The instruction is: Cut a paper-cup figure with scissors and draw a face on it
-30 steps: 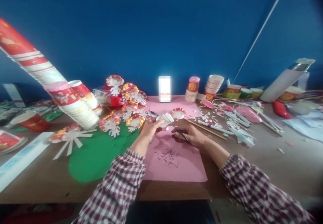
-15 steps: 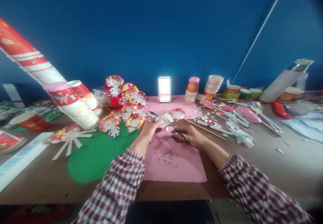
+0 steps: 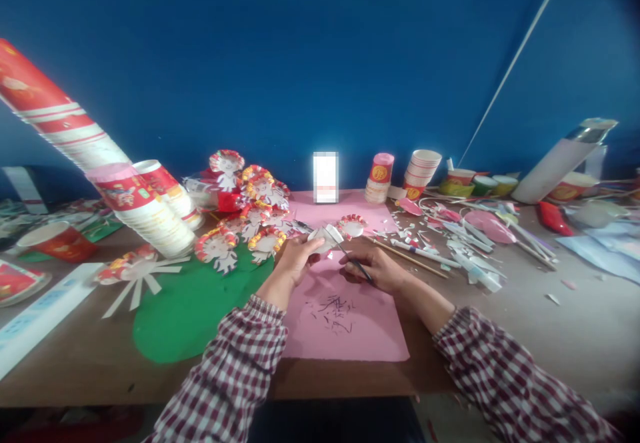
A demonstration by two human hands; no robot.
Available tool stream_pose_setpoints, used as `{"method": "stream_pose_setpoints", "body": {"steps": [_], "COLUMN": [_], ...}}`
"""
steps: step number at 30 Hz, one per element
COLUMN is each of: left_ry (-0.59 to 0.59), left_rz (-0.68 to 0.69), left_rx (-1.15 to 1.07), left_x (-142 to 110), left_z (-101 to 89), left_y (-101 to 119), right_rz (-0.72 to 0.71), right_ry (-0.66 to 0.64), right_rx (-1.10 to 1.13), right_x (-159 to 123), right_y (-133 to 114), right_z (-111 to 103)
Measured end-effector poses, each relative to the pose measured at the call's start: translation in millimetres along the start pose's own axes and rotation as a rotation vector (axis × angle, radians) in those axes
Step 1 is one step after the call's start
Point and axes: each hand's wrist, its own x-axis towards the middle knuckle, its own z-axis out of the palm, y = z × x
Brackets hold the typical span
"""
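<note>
In the head view my left hand (image 3: 296, 256) pinches a small piece of white paper (image 3: 320, 235), thumb on top. My right hand (image 3: 377, 268) is closed round a thin dark tool (image 3: 359, 268), slim like a pen or craft knife; its exact kind is unclear. The tool's far end points up and left to the paper's right edge. Both hands hover above a pink sheet (image 3: 350, 343) marked with dark scribbled strokes. Just beyond them lies a paper figure with a red-and-yellow rim (image 3: 353, 225).
Several paper figures (image 3: 219, 246) lie left, partly over a green sheet (image 3: 175, 323). Tall stacks of paper cups (image 3: 145, 210) lean at left; shorter cup stacks (image 3: 421, 170) stand at the back. Paper scraps (image 3: 480, 266), wooden sticks (image 3: 410, 256) and a white bottle (image 3: 550, 166) occupy the right.
Both hands keep almost the same place and hold. The whole view has shifted very slightly; the paper and the tool show hardly any movement.
</note>
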Motion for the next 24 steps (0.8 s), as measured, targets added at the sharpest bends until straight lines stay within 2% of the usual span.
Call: {"method": "stream_pose_setpoints", "body": {"steps": [6, 15, 19, 24], "left_ry": [-0.004, -0.008, 0.015, -0.027], "left_rz": [0.004, 0.025, -0.017, -0.087], "left_rx": [0.063, 0.104, 0.066, 0.004], "left_x": [-0.3, -1.7, -6.1, -7.4], "left_z": [-1.5, -2.3, 1.3, 1.6], "left_y": [1.6, 3.7, 7.7, 7.4], "right_rz": [-0.023, 0.048, 0.02, -0.002], "right_ry": [-0.007, 0.007, -0.008, -0.043], "right_rx": [0.033, 0.026, 0.082, 0.162], "right_x": [-0.7, -1.1, -1.0, -1.5], "right_y": [-3.9, -5.3, -4.3, -4.3], "right_z": [1.2, 0.3, 0.8, 0.9]}}
